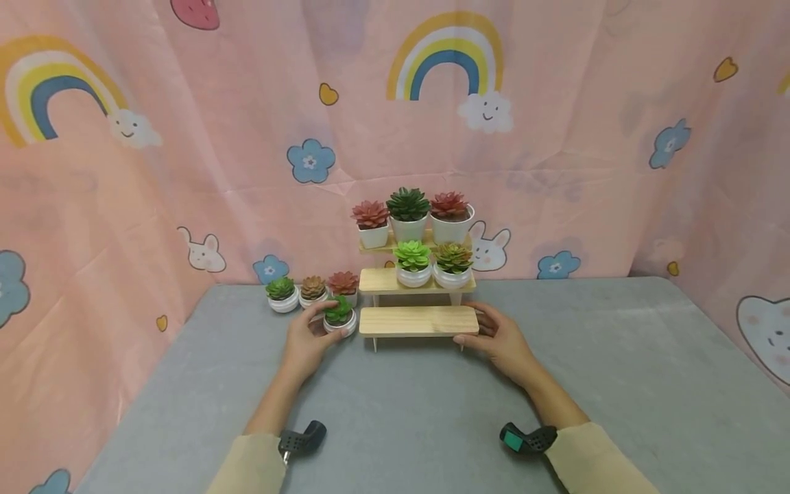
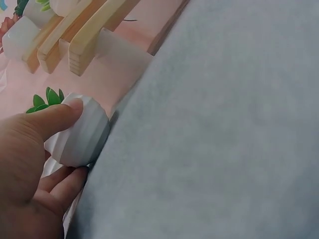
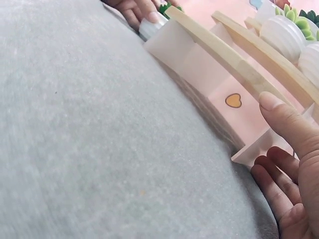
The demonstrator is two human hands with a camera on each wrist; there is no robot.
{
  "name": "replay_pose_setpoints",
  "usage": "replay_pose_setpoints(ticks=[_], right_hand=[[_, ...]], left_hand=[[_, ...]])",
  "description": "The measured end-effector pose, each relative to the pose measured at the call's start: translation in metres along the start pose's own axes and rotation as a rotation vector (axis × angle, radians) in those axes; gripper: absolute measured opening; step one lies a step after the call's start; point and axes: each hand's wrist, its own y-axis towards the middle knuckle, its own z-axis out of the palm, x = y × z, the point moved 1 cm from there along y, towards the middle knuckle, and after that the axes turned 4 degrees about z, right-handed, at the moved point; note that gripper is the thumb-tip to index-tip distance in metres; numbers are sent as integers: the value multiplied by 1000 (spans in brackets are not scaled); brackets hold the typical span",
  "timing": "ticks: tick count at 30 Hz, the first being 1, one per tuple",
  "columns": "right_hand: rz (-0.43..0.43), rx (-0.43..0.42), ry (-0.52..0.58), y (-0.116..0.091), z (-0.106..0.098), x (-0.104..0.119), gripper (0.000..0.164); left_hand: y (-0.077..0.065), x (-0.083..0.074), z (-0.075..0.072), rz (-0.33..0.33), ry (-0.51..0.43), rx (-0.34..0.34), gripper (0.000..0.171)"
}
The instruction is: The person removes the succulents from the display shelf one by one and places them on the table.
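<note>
My left hand (image 1: 306,341) grips a white ribbed pot (image 2: 82,132) with a green succulent (image 1: 339,311), thumb on its near side and fingers round the back. This pot is just left of the bottom step of a three-step wooden plant stand (image 1: 420,321). At the other end of that step, my right hand (image 1: 503,343) holds the stand, thumb at the board's front edge (image 3: 271,101) and fingers by the white side support (image 3: 256,149). The bottom step is bare. A bright green succulent (image 1: 413,256) and a brownish-green one (image 1: 453,259) sit on the middle step.
On the top step stand a red succulent (image 1: 371,215), a dark green one (image 1: 408,206) and another red one (image 1: 450,207). Left of the stand, behind my left hand, are green (image 1: 280,289), brown (image 1: 313,288) and red (image 1: 343,283) potted succulents on the grey table (image 1: 407,418). A pink curtain (image 1: 247,123) hangs behind.
</note>
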Motion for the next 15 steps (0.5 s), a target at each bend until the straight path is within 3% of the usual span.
replay_pose_setpoints(ticks=[9,15], right_hand=[[3,5,9,0,0,0,76],[4,-3,16,-1,-1,0,75]], left_hand=[[-1,-3,3,-5,-51,-13,53],[1,-12,1,-21,10,35,54]])
